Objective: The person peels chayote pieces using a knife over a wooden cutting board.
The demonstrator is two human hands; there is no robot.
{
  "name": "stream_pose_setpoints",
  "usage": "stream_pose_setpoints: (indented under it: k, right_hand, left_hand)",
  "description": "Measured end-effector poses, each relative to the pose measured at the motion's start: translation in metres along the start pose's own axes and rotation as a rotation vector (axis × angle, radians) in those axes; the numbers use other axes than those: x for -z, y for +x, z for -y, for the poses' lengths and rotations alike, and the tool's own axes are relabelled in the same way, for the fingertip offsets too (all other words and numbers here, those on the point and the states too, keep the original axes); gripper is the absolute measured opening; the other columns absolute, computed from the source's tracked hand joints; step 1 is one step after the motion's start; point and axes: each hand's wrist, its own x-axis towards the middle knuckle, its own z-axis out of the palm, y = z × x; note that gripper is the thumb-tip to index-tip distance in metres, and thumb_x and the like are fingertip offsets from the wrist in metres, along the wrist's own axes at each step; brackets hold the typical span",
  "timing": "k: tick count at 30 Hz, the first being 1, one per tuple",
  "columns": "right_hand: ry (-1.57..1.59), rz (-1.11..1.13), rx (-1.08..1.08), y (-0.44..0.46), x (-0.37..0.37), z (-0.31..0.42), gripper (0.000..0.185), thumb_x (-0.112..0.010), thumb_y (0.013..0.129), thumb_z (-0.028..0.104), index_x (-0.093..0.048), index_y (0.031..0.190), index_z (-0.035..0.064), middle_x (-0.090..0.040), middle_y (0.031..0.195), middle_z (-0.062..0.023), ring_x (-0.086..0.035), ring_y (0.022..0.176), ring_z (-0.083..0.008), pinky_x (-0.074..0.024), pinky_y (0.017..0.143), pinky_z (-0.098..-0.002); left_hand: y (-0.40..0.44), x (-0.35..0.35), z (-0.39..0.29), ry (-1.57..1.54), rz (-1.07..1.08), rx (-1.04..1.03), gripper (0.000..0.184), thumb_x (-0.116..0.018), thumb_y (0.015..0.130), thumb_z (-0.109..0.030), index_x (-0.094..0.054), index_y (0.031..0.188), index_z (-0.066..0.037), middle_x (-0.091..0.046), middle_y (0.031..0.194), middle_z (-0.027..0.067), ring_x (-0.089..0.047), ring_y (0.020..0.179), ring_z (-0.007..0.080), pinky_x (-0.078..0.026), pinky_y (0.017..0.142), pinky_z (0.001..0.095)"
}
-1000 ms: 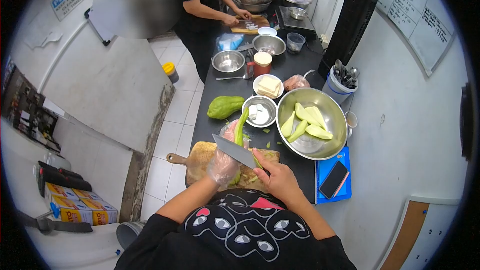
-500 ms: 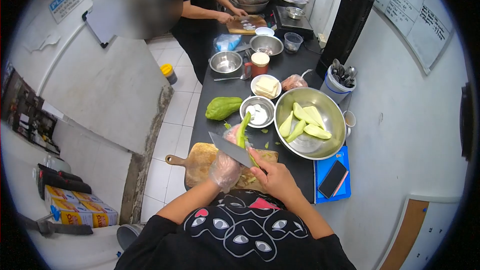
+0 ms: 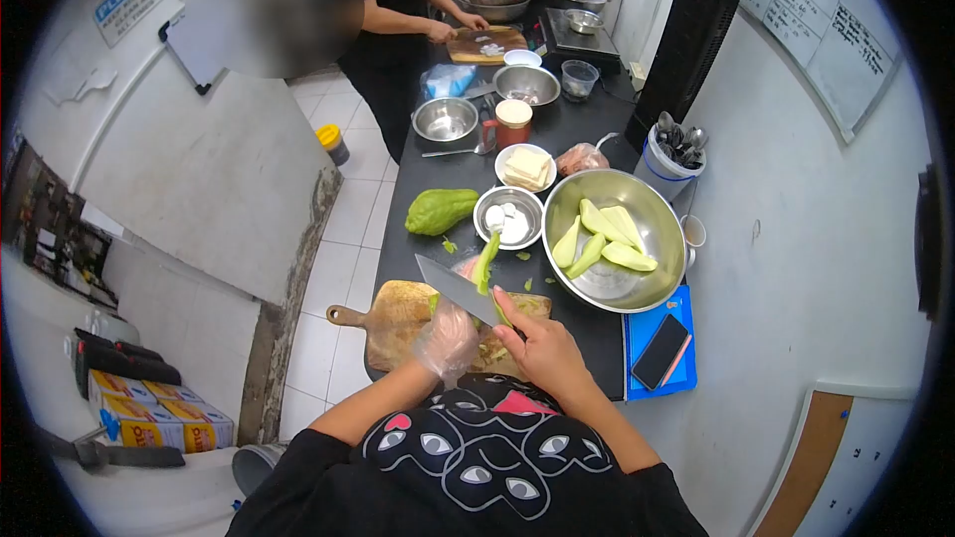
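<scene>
Veg (image 3: 485, 264) slid toward 5 o'clock; left hand (image 3: 449, 334) gripping it, right hand (image 3: 545, 348) clutching the knife (image 3: 453, 284), tip at 10. Slick veg could slip, nicking gloved fingers imo.

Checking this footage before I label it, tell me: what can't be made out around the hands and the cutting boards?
All in the head view:
- Handle of the broad silver knife: covered by the bare right hand.
- Some fingers of the left hand in a clear plastic glove: behind the blade.
- Near edge of the brown wooden board: hidden by the black printed shirt.
- Small white pieces on the far board: too small to identify.
</scene>
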Motion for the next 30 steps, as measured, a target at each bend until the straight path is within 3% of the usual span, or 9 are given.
stream_pose_setpoints:
  k: [2, 6, 10, 14, 17, 19, 22, 25, 30]
  right_hand:
    - [-0.023, -0.054, 0.028, 0.003, -0.004, -0.001, 0.050, -0.052, 0.089, 0.039, -0.040, 0.136, 0.0272, -0.062, 0.080, -0.0211, -0.061, 0.075, -0.0386, -0.0473, 0.065, -0.0459]
    - [0.027, -0.180, 0.111, 0.010, -0.016, -0.007, 0.052, -0.053, 0.088, 0.036, -0.040, 0.136, 0.0239, -0.062, 0.079, -0.0207, -0.061, 0.074, -0.0380, -0.0467, 0.065, -0.0452]
    - [0.059, -0.206, 0.113, 0.014, -0.018, -0.011, 0.052, -0.054, 0.088, 0.033, -0.039, 0.137, 0.0206, -0.061, 0.079, -0.0215, -0.060, 0.074, -0.0385, -0.0463, 0.066, -0.0439]
    - [0.183, -0.279, 0.182, 0.017, -0.021, -0.014, 0.051, -0.051, 0.092, 0.034, -0.038, 0.138, 0.0170, -0.062, 0.078, -0.0176, -0.060, 0.064, -0.0332, -0.0484, 0.061, -0.0368]
    - [0.529, -0.110, 0.112, 0.021, -0.023, -0.026, 0.051, -0.045, 0.095, 0.035, -0.032, 0.141, 0.0166, -0.055, 0.067, -0.0091, -0.050, 0.048, -0.0198, -0.0438, 0.049, -0.0275]
    - [0.770, 0.008, 0.005, 0.021, -0.019, -0.025, 0.052, -0.041, 0.097, 0.036, -0.027, 0.143, 0.0169, -0.047, 0.060, -0.0041, -0.042, 0.042, -0.0114, -0.0376, 0.042, -0.0226]
    - [0.942, 0.082, -0.131, 0.015, -0.010, -0.012, 0.054, -0.037, 0.098, 0.037, -0.020, 0.145, 0.0168, -0.041, 0.057, -0.0007, -0.035, 0.040, -0.0058, -0.0317, 0.038, -0.0192]
    - [0.931, 0.151, -0.147, 0.014, -0.011, -0.020, 0.056, -0.037, 0.098, 0.040, -0.019, 0.145, 0.0161, -0.043, 0.058, -0.0020, -0.036, 0.040, -0.0073, -0.0332, 0.039, -0.0202]
    - [1.038, 0.277, -0.345, 0.020, -0.025, -0.046, 0.053, -0.036, 0.097, 0.044, -0.028, 0.141, 0.0161, -0.042, 0.057, -0.0015, -0.036, 0.038, -0.0082, -0.0327, 0.037, -0.0218]
  left_hand:
    - [-0.005, -0.005, 0.006, 0.216, 0.008, -0.181, 0.050, -0.039, 0.095, -0.038, -0.033, 0.135, -0.008, -0.048, 0.111, 0.0105, -0.050, 0.094, 0.0159, -0.046, 0.073, 0.0284]
    - [-0.012, -0.005, -0.002, 0.028, 0.142, 0.043, 0.049, -0.037, 0.095, -0.033, -0.032, 0.134, -0.004, -0.046, 0.120, 0.0151, -0.047, 0.108, 0.0246, -0.044, 0.086, 0.0362]
    - [-0.009, -0.004, -0.025, -0.376, 0.177, 0.487, 0.048, -0.036, 0.096, -0.032, -0.030, 0.135, -0.005, -0.048, 0.116, 0.0146, -0.053, 0.096, 0.0235, -0.047, 0.079, 0.0347]
    - [-0.020, -0.014, 0.006, 0.262, 0.056, -0.137, 0.049, -0.025, 0.097, -0.042, -0.035, 0.131, -0.008, -0.050, 0.093, 0.0058, -0.048, 0.068, 0.0120, -0.042, 0.055, 0.0246]
    - [-0.022, -0.016, 0.012, -0.158, 0.094, 0.151, 0.044, -0.029, 0.098, -0.040, -0.038, 0.127, -0.009, -0.048, 0.083, 0.0028, -0.044, 0.062, 0.0092, -0.037, 0.050, 0.0224]
    - [-0.007, -0.003, -0.036, -0.786, 0.123, 0.527, 0.043, -0.030, 0.098, -0.040, -0.039, 0.125, -0.009, -0.047, 0.079, 0.0020, -0.045, 0.063, 0.0094, -0.037, 0.050, 0.0222]
    - [-0.002, 0.002, -0.029, -0.722, 0.102, 0.460, 0.037, -0.031, 0.098, -0.037, -0.046, 0.117, -0.009, -0.047, 0.076, 0.0012, -0.044, 0.063, 0.0099, -0.036, 0.051, 0.0234]
    - [-0.003, 0.003, 0.007, -0.290, 0.034, 0.081, 0.026, -0.039, 0.096, -0.020, -0.055, 0.109, -0.004, -0.055, 0.084, 0.0083, -0.054, 0.069, 0.0232, -0.044, 0.060, 0.0357]
    - [-0.019, -0.002, 0.038, 0.075, 0.181, 0.075, 0.020, -0.040, 0.095, -0.017, -0.054, 0.091, -0.003, -0.052, 0.078, 0.0141, -0.050, 0.067, 0.0286, -0.041, 0.063, 0.0379]
